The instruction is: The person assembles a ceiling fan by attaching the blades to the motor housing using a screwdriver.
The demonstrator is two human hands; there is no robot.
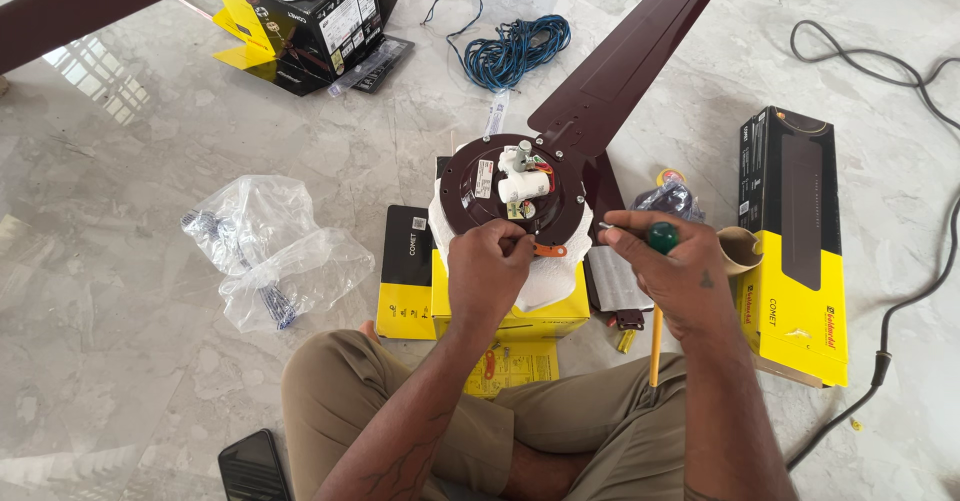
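Maroon round metal fan motor housing [500,201] sat on a yellow cardboard box [515,313] on the marble floor [130,361]; the left hand [487,264] pinched its near rim, while the right hand [670,266] clenched a green-handled screwdriver [660,237]. Judging by this, blade fastening was underway, calling for careful tip alignment.

Open marble floor [130,381] at near left. Blocked left by plastic bags [270,251], right by yellow-black box [795,251] and black cable [915,291], far by brown blade [625,56], blue cord coil [515,49], opened carton [310,21].
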